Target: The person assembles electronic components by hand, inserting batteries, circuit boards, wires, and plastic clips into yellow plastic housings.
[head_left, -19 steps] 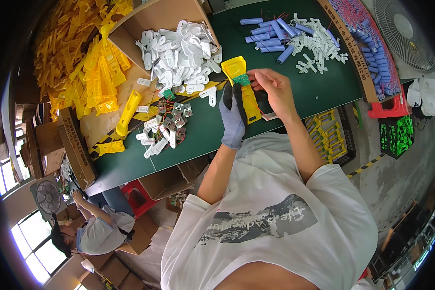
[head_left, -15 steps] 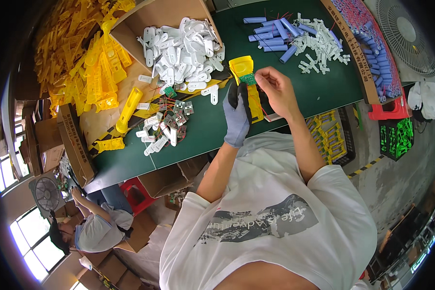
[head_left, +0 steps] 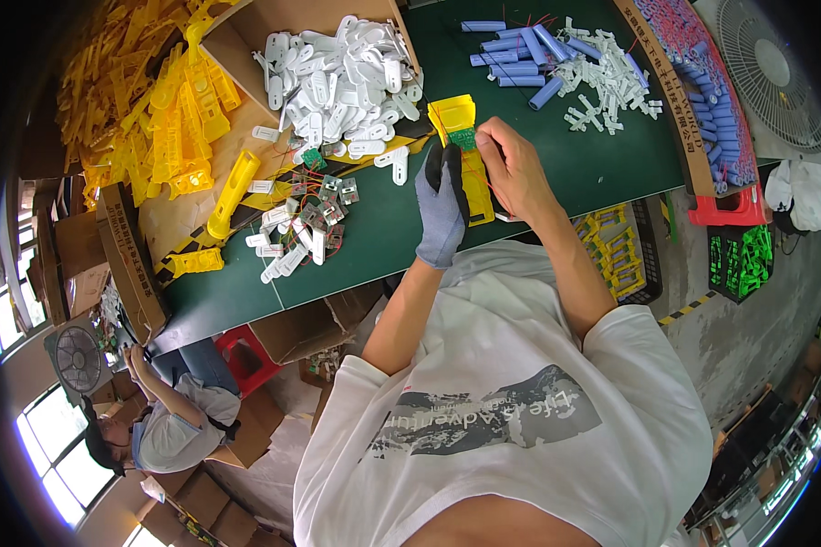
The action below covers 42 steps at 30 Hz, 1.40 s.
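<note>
Grey-gloved left hand (head_left: 441,205) grips long yellow plastic housing (head_left: 477,187); right hand (head_left: 514,169) curled, hold unclear, 3 o'clock of flat green board (head_left: 462,139); slip could unseat it.

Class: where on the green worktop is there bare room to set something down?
The green worktop has a bare patch between the right hand, the white clips and the near edge, and another between the wired modules and the gloved left hand. It is crowded around the white covers, wired modules and blue cells.
</note>
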Motion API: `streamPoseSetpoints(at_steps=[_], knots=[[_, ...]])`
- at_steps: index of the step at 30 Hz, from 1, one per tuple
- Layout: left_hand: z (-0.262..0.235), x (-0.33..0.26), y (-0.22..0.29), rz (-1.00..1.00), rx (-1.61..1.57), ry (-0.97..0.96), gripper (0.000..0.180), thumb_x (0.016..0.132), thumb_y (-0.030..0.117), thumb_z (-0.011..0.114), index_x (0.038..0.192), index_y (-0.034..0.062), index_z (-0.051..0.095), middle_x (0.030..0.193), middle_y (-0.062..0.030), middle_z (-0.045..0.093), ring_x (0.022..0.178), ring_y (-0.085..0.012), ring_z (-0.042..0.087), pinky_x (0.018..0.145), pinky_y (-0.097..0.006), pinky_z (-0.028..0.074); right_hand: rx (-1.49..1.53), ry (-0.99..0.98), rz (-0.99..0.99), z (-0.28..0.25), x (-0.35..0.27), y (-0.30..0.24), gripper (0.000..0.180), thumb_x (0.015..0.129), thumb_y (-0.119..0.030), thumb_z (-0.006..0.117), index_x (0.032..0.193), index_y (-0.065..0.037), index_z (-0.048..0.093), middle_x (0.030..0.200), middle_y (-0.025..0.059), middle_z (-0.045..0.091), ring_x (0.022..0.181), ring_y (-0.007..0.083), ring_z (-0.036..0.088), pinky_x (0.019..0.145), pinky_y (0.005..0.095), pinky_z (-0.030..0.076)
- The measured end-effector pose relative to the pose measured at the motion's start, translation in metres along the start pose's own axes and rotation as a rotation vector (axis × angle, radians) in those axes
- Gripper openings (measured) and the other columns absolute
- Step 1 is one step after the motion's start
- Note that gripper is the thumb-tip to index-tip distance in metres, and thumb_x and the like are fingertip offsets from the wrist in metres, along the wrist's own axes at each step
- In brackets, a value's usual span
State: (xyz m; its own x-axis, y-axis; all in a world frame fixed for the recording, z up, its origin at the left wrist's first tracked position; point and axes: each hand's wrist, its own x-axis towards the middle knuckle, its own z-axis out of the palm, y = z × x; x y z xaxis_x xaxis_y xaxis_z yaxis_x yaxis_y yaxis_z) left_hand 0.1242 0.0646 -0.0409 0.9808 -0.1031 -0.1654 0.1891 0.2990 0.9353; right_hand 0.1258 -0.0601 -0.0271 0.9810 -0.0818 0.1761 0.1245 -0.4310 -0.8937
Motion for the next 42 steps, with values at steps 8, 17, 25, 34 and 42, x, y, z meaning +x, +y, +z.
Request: streamPoseSetpoints(at_steps=[8, 17, 25, 34, 42], knots=[[-0.004, 0.000, -0.007, 0.117, 0.167, -0.023, 0.028, 0.099, 0.020, 0.049, 0.114, -0.0029, 0.053, 0.091, -0.0062, 0.059, 0.079, -0.0099, 0.054, 0.069, -0.026, 0.046, 0.029, -0.007, -0.052, 0.004, 0.004, 0.000, 0.019, 0.098, -0.016, 0.046, 0.089, 0.000, 0.046, 0.078, 0.0166, 0.050, 0.069, 0.0348, 0.049, 0.065, 0.0388, 0.042], [-0.004, -0.002, -0.011, 0.011, -0.133, 0.024, 0.031, 0.099, 0.018, 0.049, 0.123, -0.0009, 0.050, 0.102, -0.0060, 0.059, 0.088, -0.0119, 0.057, 0.075, -0.027, 0.049, 0.011, -0.061, -0.018, -0.002, 0.003, -0.003, 0.018, 0.097, -0.016, 0.048, 0.089, 0.001, 0.047, 0.078, 0.0168, 0.050, 0.068, 0.0348, 0.049, 0.064, 0.0394, 0.041], [-0.007, 0.010, -0.009, -0.033, -0.284, -0.059, 0.032, 0.101, 0.033, 0.039, 0.112, 0.0050, 0.048, 0.089, -0.0103, 0.062, 0.077, -0.0201, 0.063, 0.068, -0.032, 0.051, -0.044, -0.207, 0.097, -0.060, -0.022, -0.026, 0.023, 0.083, -0.016, 0.067, 0.102, -0.003, 0.063, 0.082, 0.0024, 0.059, 0.052, 0.0068, 0.045, 0.049, 0.0250, 0.036], [0.000, 0.010, 0.005, 0.009, -0.259, -0.086, 0.024, 0.100, 0.026, 0.043, 0.115, 0.0072, 0.045, 0.092, -0.0089, 0.060, 0.082, -0.0192, 0.063, 0.069, -0.032, 0.051, 0.038, -0.232, 0.160, -0.048, -0.054, -0.009, 0.014, 0.082, -0.005, 0.069, 0.093, 0.001, 0.064, 0.080, 0.0049, 0.061, 0.057, 0.0083, 0.055, 0.052, 0.0233, 0.043], [-0.011, 0.014, -0.002, -0.083, -0.405, -0.151, 0.024, 0.099, 0.025, 0.046, 0.117, 0.0082, 0.046, 0.094, -0.0095, 0.061, 0.081, -0.0193, 0.063, 0.069, -0.033, 0.052, 0.202, -0.388, 0.045, -0.036, -0.044, -0.017, 0.013, 0.080, 0.000, 0.070, 0.092, 0.002, 0.066, 0.083, 0.0074, 0.064, 0.072, 0.0131, 0.065, 0.064, 0.0233, 0.052]])
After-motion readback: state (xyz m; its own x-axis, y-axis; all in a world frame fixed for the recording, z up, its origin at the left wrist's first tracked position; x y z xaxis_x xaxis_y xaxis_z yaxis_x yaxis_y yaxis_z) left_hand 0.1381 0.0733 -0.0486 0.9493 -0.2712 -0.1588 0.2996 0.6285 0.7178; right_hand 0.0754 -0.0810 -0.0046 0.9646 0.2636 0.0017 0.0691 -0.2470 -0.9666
